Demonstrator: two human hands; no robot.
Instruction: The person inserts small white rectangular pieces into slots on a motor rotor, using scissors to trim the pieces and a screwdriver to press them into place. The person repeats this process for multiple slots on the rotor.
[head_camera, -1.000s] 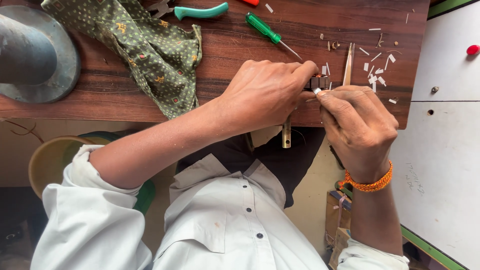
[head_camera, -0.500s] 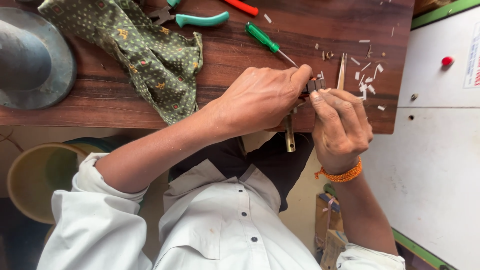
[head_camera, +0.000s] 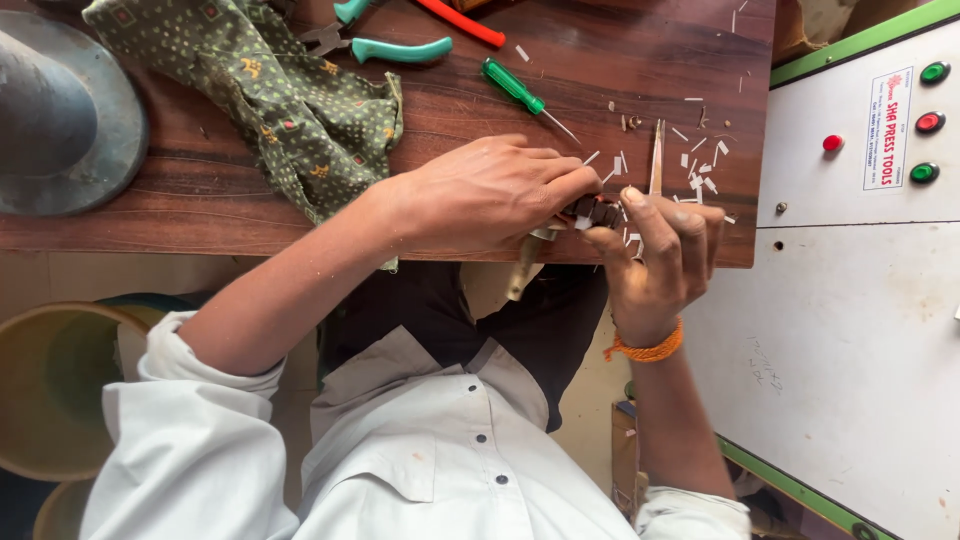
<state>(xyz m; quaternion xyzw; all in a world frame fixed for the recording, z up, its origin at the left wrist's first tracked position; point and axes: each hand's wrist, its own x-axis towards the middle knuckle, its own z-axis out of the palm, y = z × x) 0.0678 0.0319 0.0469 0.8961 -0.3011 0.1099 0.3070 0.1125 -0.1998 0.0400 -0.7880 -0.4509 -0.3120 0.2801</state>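
The small dark part (head_camera: 597, 211) sits at the near edge of the bench (head_camera: 600, 70), pinched between your two hands right where they meet. Your left hand (head_camera: 490, 195) comes in from nine o'clock, knuckles up, its fingers (head_camera: 560, 180) closed together on the part's left end. Your right hand (head_camera: 665, 250) comes up from five o'clock; its thumb and forefinger are clamped on the part's right end, the other fingers curled under. What the part is exactly is too small to tell. An orange thread band (head_camera: 648, 347) circles your right wrist.

Below your left hand, at six o'clock from the part, a pale wooden handle (head_camera: 522, 270) hangs down past the bench edge; what it belongs to is hidden by the hand. At one o'clock from the part a thin pale stick-like tool (head_camera: 656, 157) lies on the bench, pointing away from you, with white scraps (head_camera: 703, 165) scattered just to its right. At eleven o'clock lies a green-handled screwdriver (head_camera: 515, 87), tip towards your hands. Further out at eleven o'clock are teal-handled pliers (head_camera: 385, 45) and a red handle (head_camera: 458, 22). At ten o'clock a green patterned cloth (head_camera: 290, 110) is bunched on the bench, and beyond it, at nine o'clock, a grey metal dish (head_camera: 60, 125). To your right stands a white cabinet (head_camera: 850, 300) with red and green buttons (head_camera: 928, 122).
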